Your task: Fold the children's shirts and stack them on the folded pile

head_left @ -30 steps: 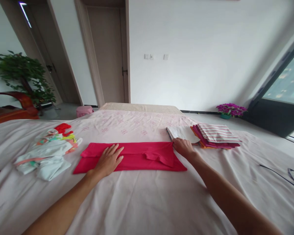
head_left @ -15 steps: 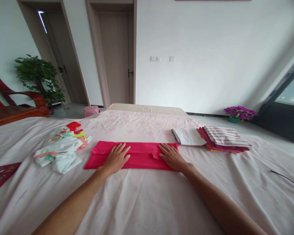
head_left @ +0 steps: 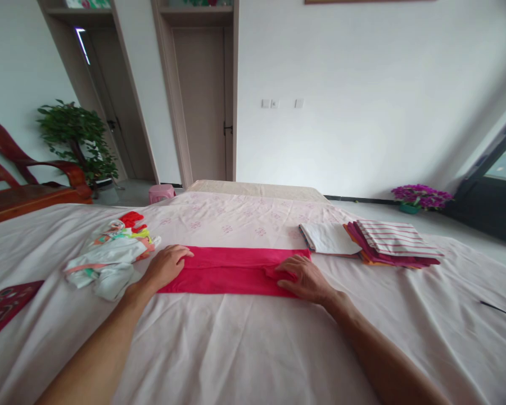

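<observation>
A bright pink garment [head_left: 231,273], folded into a long flat strip, lies across the bed-like surface in front of me. At its left end rests my left hand [head_left: 168,267], fingers stretched over the cloth and slightly bent. My right hand [head_left: 301,278] lies over the right end, fingers apart and curved, touching a small rumpled fold there. Neither hand visibly grips the fabric. To the left is a loose heap of white clothes [head_left: 109,259] with red, yellow and orange parts. On the right lie a folded white cloth [head_left: 329,238] and a stack topped by a striped garment [head_left: 398,237].
A pale floral sheet [head_left: 244,349] covers the surface. A dark red box-like object [head_left: 8,306] lies at the left edge, a black cable [head_left: 501,310] at the right. Beyond stand a wooden chair [head_left: 34,194], a pink stool [head_left: 161,194], a potted plant [head_left: 76,135] and purple flowers [head_left: 421,197].
My left hand has slid left to the garment's left end. The fingers of my right hand have curled somewhat, near the same spot. The view has shifted slightly.
</observation>
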A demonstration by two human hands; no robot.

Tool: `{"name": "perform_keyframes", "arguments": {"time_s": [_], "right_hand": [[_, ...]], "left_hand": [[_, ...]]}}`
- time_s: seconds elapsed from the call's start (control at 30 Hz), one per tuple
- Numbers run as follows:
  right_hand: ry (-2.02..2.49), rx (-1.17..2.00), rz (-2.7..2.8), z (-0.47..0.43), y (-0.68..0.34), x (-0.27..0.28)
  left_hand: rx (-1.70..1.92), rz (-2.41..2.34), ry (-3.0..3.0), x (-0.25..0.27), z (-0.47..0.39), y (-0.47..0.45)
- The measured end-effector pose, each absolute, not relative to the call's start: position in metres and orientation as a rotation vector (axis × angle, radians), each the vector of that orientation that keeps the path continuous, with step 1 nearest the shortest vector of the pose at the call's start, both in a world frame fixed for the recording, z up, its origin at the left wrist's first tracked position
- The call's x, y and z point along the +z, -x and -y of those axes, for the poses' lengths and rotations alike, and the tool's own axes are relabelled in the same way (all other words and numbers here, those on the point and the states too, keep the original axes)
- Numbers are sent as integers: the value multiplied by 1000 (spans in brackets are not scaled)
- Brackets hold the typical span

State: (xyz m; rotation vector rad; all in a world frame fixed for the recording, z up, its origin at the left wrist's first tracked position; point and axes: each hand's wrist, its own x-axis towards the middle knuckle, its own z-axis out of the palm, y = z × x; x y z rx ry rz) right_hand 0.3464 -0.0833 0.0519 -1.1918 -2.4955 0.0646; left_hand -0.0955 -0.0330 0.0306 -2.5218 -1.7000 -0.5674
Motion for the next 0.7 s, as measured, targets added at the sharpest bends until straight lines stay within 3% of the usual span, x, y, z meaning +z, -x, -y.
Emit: {"name": "perform_keyframes", "arguments": {"time_s": [0.4,0.7], "right_hand": [[1438,-7,2378,78,-346,46],[1306,-13,2554,84,-342,51]], "left_hand": [[-445,2408,1871,27,28,118],[-970,2472,2002,10,5,129]]}}
